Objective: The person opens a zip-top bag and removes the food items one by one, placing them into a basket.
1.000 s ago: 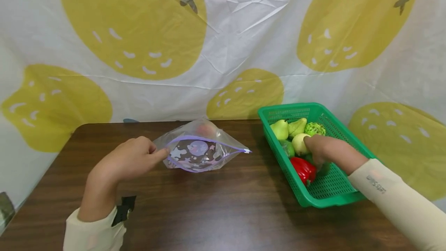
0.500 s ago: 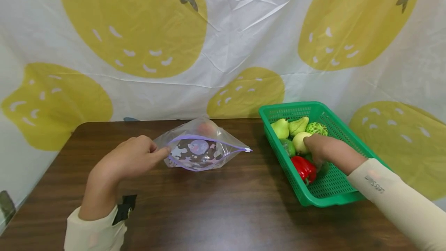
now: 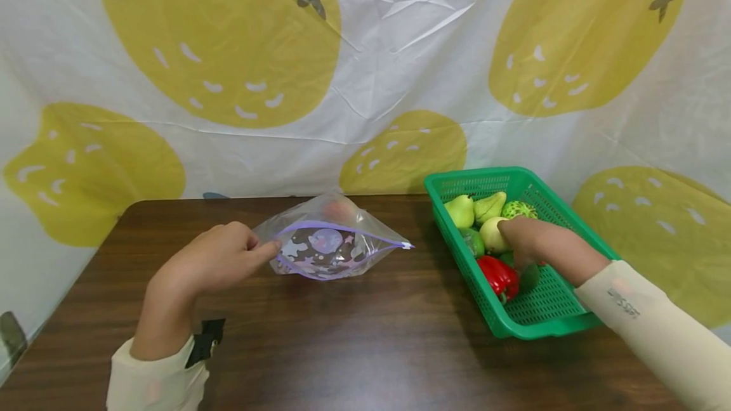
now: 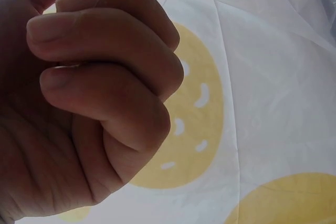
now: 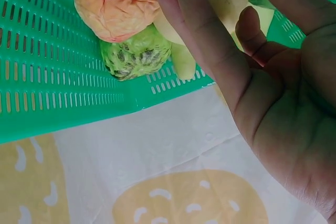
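Observation:
My left hand (image 3: 214, 265) pinches the left corner of a clear zipper bag (image 3: 325, 241) with a purple seal and a planet-and-stars print. The bag's mouth gapes, and a round reddish thing (image 3: 339, 210) shows through its plastic. In the left wrist view, the left fingers (image 4: 105, 35) are curled. My right hand (image 3: 539, 243) reaches down into a green basket (image 3: 505, 328), beside a pale yellow round fruit (image 3: 492, 235) and above a dark green oval thing (image 3: 530, 278). In the right wrist view, its fingers (image 5: 210, 40) are mostly extended among the produce.
A red bell pepper (image 3: 498, 276), a pear (image 3: 460, 211), a yellow-green long fruit (image 3: 489, 207) and a speckled green fruit (image 3: 520, 209) lie in the basket. A wrinkled orange-red fruit (image 5: 118, 6) lies there too. Behind the brown table (image 3: 342, 341) hangs a lemon-print cloth (image 3: 394, 68).
My right hand shifts very slightly within the basket, showing more of the dark green thing below it. The left hand and the bag stay put.

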The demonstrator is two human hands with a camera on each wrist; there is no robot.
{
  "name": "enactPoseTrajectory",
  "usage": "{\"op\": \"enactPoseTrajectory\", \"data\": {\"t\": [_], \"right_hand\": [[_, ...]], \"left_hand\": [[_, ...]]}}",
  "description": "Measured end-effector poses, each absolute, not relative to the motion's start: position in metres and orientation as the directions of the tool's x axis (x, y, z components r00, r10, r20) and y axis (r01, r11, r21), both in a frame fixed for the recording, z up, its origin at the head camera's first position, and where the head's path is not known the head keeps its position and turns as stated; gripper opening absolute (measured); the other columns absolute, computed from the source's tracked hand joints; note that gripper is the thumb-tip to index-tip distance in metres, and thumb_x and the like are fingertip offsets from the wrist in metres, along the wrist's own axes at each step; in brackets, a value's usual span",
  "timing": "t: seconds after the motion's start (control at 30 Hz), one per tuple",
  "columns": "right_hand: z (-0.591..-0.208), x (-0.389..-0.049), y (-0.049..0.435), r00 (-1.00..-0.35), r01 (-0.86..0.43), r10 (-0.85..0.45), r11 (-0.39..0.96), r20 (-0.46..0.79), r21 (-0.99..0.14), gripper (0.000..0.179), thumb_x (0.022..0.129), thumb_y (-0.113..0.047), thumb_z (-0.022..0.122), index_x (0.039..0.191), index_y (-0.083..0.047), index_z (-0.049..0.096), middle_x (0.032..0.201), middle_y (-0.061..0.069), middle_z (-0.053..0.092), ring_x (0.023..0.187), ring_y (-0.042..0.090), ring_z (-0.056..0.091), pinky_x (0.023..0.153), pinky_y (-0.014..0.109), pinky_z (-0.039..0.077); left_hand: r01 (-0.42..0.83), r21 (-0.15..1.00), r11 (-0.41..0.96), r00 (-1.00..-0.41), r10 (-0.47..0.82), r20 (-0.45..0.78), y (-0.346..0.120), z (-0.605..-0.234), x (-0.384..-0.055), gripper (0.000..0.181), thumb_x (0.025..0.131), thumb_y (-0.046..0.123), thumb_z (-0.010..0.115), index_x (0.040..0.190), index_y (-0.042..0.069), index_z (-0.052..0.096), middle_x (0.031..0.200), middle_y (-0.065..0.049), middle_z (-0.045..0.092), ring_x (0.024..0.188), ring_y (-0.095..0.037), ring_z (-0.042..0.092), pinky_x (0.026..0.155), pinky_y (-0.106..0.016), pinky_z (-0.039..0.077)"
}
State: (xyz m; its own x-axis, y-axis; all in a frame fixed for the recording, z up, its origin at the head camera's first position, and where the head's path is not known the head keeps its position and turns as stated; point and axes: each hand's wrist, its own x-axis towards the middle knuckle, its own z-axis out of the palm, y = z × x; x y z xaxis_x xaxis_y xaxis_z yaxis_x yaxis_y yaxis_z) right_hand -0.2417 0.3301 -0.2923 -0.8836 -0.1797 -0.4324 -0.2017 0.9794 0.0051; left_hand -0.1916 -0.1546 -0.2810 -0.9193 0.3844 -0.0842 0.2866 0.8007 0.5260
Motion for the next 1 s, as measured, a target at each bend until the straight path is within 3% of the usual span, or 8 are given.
{"op": "enactPoseTrajectory", "data": {"t": [0.23, 0.33, 0.5, 0.57, 0.8, 0.9, 1.0], "right_hand": [[-0.286, -0.238, 0.328, -0.880, -0.215, -0.199, 0.977, -0.432, -0.013, 0.039, 0.073, 0.006, 0.077, 0.103, 0.000, 0.052, 0.088, 0.014, 0.059, 0.049, 0.023, 0.060, 0.048, 0.028, 0.049], [-0.278, -0.235, 0.324, -0.880, -0.242, -0.222, 0.970, -0.420, -0.006, 0.044, 0.078, 0.004, 0.077, 0.114, 0.007, 0.051, 0.087, 0.013, 0.061, 0.047, 0.022, 0.061, 0.051, 0.029, 0.050], [-0.259, -0.224, 0.310, -0.883, -0.332, -0.305, 0.943, -0.357, 0.013, 0.035, 0.084, -0.002, 0.078, 0.107, 0.004, 0.052, 0.071, 0.008, 0.060, 0.050, 0.017, 0.056, 0.059, 0.027, 0.045], [-0.248, -0.217, 0.302, -0.891, -0.355, -0.336, 0.935, -0.305, 0.007, 0.032, 0.084, -0.008, 0.080, 0.098, -0.003, 0.051, 0.069, 0.006, 0.059, 0.057, 0.016, 0.055, 0.062, 0.028, 0.044], [-0.209, -0.166, 0.260, -0.932, -0.361, -0.362, 0.930, -0.004, -0.069, 0.035, 0.088, -0.022, 0.078, 0.112, -0.007, 0.057, 0.098, 0.004, 0.066, 0.081, 0.018, 0.062, 0.077, 0.040, 0.052], [-0.203, -0.138, 0.240, -0.903, -0.421, -0.403, 0.900, 0.152, -0.116, 0.034, 0.088, -0.025, 0.079, 0.111, -0.010, 0.060, 0.103, 0.002, 0.068, 0.093, 0.019, 0.064, 0.081, 0.041, 0.053], [-0.205, -0.116, 0.219, -0.847, -0.505, -0.459, 0.853, 0.268, -0.133, 0.033, 0.087, -0.026, 0.080, 0.111, -0.014, 0.060, 0.102, -0.003, 0.067, 0.091, 0.013, 0.066, 0.081, 0.037, 0.054]], "left_hand": [[0.290, 0.520, 0.804, -0.920, 0.383, -0.079, -0.154, -0.280, -0.191, 0.055, 0.100, 0.045, 0.052, 0.054, 0.019, 0.037, 0.053, 0.009, 0.028, 0.049, -0.010, 0.026, 0.048, -0.028, 0.026], [0.289, 0.518, 0.805, -0.921, 0.381, -0.078, -0.154, -0.280, -0.191, 0.054, 0.100, 0.045, 0.052, 0.054, 0.019, 0.037, 0.053, 0.009, 0.028, 0.049, -0.009, 0.026, 0.048, -0.028, 0.026], [0.284, 0.523, 0.803, -0.922, 0.380, -0.082, -0.154, -0.280, -0.191, 0.054, 0.100, 0.045, 0.052, 0.055, 0.019, 0.037, 0.053, 0.008, 0.028, 0.050, -0.009, 0.026, 0.049, -0.028, 0.026], [0.281, 0.526, 0.803, -0.922, 0.378, -0.083, -0.154, -0.279, -0.191, 0.055, 0.100, 0.046, 0.052, 0.055, 0.019, 0.037, 0.053, 0.008, 0.028, 0.050, -0.009, 0.026, 0.049, -0.028, 0.025], [0.289, 0.518, 0.805, -0.925, 0.375, -0.068, -0.155, -0.278, -0.191, 0.055, 0.101, 0.046, 0.052, 0.055, 0.019, 0.037, 0.053, 0.009, 0.028, 0.050, -0.009, 0.026, 0.048, -0.028, 0.026], [0.295, 0.510, 0.808, -0.925, 0.375, -0.059, -0.155, -0.278, -0.191, 0.056, 0.101, 0.047, 0.052, 0.055, 0.019, 0.036, 0.053, 0.008, 0.028, 0.050, -0.010, 0.026, 0.049, -0.028, 0.026], [0.299, 0.520, 0.800, -0.923, 0.381, -0.056, -0.155, -0.279, -0.190, 0.056, 0.101, 0.047, 0.052, 0.055, 0.019, 0.036, 0.053, 0.008, 0.027, 0.050, -0.010, 0.026, 0.049, -0.028, 0.026]]}}
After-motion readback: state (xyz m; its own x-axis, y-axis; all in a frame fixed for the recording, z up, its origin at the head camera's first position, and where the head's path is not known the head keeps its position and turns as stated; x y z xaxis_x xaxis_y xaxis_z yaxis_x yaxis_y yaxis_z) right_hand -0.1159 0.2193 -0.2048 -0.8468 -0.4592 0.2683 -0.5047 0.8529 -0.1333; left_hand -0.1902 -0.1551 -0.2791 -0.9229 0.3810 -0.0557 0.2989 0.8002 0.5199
